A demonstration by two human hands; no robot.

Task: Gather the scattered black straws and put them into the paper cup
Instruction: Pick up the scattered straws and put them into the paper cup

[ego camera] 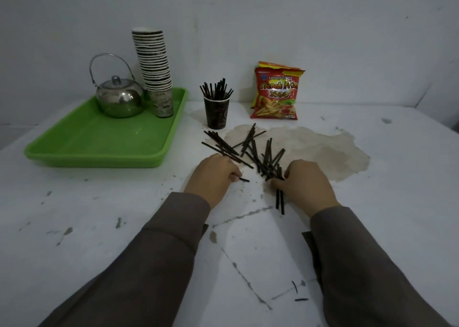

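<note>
Several black straws (248,148) lie scattered on the white table between my hands and a dark paper cup (216,113). The cup stands upright beyond them and holds several straws. My left hand (213,177) rests on the table at the left of the pile, fingers curled around a straw whose tip pokes out to the right. My right hand (305,182) is closed on a small bunch of straws (280,200); their ends stick out below my fingers.
A green tray (99,143) at the left carries a steel kettle (119,98) and a tall stack of paper cups (155,71). A red snack bag (277,93) leans on the wall behind the cup. A brown stain (323,150) marks the table.
</note>
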